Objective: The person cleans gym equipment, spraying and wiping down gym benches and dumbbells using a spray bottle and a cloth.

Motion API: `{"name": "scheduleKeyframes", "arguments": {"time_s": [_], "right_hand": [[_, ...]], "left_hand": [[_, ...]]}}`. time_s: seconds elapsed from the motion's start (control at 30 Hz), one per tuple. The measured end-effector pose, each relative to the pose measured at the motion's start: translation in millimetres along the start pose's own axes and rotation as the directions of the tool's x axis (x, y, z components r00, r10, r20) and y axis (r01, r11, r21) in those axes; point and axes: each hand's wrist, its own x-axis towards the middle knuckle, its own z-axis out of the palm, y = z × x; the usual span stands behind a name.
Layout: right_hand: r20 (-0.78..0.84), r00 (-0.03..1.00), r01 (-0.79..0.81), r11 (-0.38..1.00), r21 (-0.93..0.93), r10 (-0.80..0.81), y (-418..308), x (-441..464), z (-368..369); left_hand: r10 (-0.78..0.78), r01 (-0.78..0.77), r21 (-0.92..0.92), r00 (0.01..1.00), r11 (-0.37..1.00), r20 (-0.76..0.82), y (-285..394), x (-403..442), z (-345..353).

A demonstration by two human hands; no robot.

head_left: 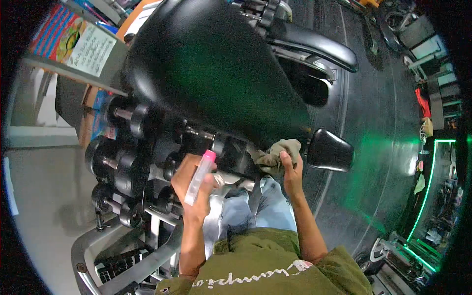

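My left hand (189,182) is wrapped round a translucent spray bottle (195,186) with a pink top, held upright in front of my body. A crumpled grey-beige cloth (279,153) is bunched in my right hand (293,176), my thumb on top of it. The cloth is at the near end of a large black padded bench (211,69), beside its lower edge; whether it touches the pad I cannot tell. Just right of the cloth is a small black pad (331,150).
Dumbbells (130,172) sit on a rack at the left, close to my left hand. Another padded seat (312,42) is at the upper right. A sign (92,51) stands at the upper left. Dark floor (366,113) stretches right towards green-lit equipment.
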Motion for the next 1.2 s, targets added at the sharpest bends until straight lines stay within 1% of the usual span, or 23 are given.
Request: {"name": "scheduleKeyframes", "arguments": {"time_s": [0.03, 0.13, 0.2, 0.27, 0.3, 0.33, 0.37, 0.4, 0.43, 0.47, 0.53, 0.6, 0.67, 0.7, 0.77, 0.8, 0.87, 0.93, 0.97, 1.03, 1.07, 1.13, 1.2], "right_hand": [[0.008, 0.998, 0.068, 0.997, -0.022, -0.068, -0.9, 6.7, -8.4], [-0.027, 1.000, 0.011, 1.000, -0.007, -0.011, -22.7, 14.0, -22.9], [-0.005, 1.000, -0.008, 1.000, 0.003, 0.008, -25.0, 18.3, -33.3], [0.102, 0.995, 0.029, 0.995, -0.096, -0.019, -15.9, 26.0, -41.9], [0.129, 0.983, 0.143, 0.985, -0.094, -0.130, -15.5, 30.6, -38.9], [0.145, 0.981, 0.146, 0.986, -0.085, -0.132, -17.0, 33.5, -35.4], [0.159, 0.979, 0.146, 0.980, -0.134, -0.124, -20.4, 34.9, -32.0], [0.173, 0.978, 0.148, 0.972, -0.185, -0.116, -25.3, 36.4, -27.9], [0.196, 0.980, 0.056, 0.993, -0.108, -0.034, -33.4, 38.5, -23.3], [0.211, 0.977, 0.062, 0.992, -0.109, -0.038, -42.6, 41.8, -18.7], [0.271, 0.955, 0.135, 0.990, -0.038, -0.120, -56.8, 49.7, -8.7], [0.288, 0.950, 0.139, 0.989, -0.039, -0.122, -60.3, 60.0, -2.8], [0.293, 0.927, 0.283, 0.948, -0.145, -0.232, -62.0, 74.3, 4.2], [0.304, 0.921, 0.294, 0.945, -0.141, -0.241, -66.2, 80.9, 9.2], [0.282, 0.868, 0.473, 0.853, -0.220, -0.408, -76.9, 95.1, 20.8], [0.291, 0.861, 0.484, 0.848, -0.215, -0.418, -81.3, 102.9, 28.5], [0.308, 0.728, 0.677, 0.712, -0.188, -0.612, -90.1, 116.8, 46.5], [0.355, 0.693, 0.709, 0.683, -0.175, -0.627, -103.0, 121.3, 67.2], [0.356, 0.675, 0.727, 0.664, -0.172, -0.647, -106.0, 121.1, 79.7], [0.372, 0.618, 0.783, 0.588, -0.205, -0.693, -108.8, 125.8, 98.4], [0.371, 0.615, 0.785, 0.584, -0.207, -0.695, -109.8, 127.8, 107.4], [0.341, 0.622, 0.782, 0.540, -0.310, -0.705, -108.4, 128.0, 123.6], [0.321, 0.619, 0.784, 0.536, -0.314, -0.717, -104.3, 123.4, 127.8]], "left_hand": [[0.088, -0.086, 0.059, 0.996, 0.995, -0.034, 11.4, 8.4, 7.2], [0.039, -0.031, 0.101, 0.997, 0.994, -0.074, 48.5, 27.1, 11.2], [0.101, -0.085, 0.116, 0.985, 0.990, -0.138, 66.3, 42.4, 10.4], [0.127, -0.090, 0.209, 0.977, 0.974, -0.171, 88.4, 57.0, 11.7], [0.197, -0.134, 0.322, 0.965, 0.937, -0.171, 89.0, 64.0, 9.7], [0.264, -0.171, 0.432, 0.950, 0.886, -0.165, 90.1, 70.0, 7.4], [0.267, -0.166, 0.442, 0.947, 0.881, -0.178, 96.4, 71.7, 10.4], [0.228, -0.104, 0.480, 0.952, 0.871, -0.206, 107.0, 72.9, 16.1], [0.188, -0.043, 0.511, 0.953, 0.858, -0.236, 113.5, 74.0, 19.8], [0.192, -0.038, 0.513, 0.949, 0.858, -0.251, 115.0, 74.9, 21.1], [0.106, 0.034, 0.490, 0.961, 0.871, -0.255, 115.9, 75.8, 22.0], [0.101, 0.041, 0.451, 0.953, 0.891, -0.287, 115.8, 74.7, 23.3], [0.092, 0.037, 0.438, 0.958, 0.898, -0.271, 110.8, 73.6, 21.0], [0.134, -0.002, 0.424, 0.950, 0.906, -0.282, 109.9, 74.1, 20.9], [0.121, -0.001, 0.391, 0.951, 0.920, -0.284, 110.0, 73.8, 16.1], [0.101, 0.004, 0.359, 0.957, 0.934, -0.271, 109.5, 73.6, 12.8], [0.085, 0.012, 0.341, 0.959, 0.940, -0.270, 110.3, 73.8, 5.6], [-0.038, 0.084, 0.179, 0.969, 0.980, -0.245, 115.0, 75.3, -0.3], [-0.031, 0.078, 0.178, 0.968, 0.981, -0.249, 115.1, 76.8, -3.7], [-0.063, 0.071, 0.031, 0.978, 0.997, -0.200, 112.1, 81.6, -10.2], [-0.060, 0.067, 0.029, 0.979, 0.997, -0.197, 109.0, 85.4, -12.0], [-0.101, 0.080, -0.161, 0.987, 0.984, -0.124, 98.9, 93.8, -14.4], [-0.079, 0.073, -0.166, 0.996, 0.983, -0.031, 86.7, 96.9, -20.3]]}}
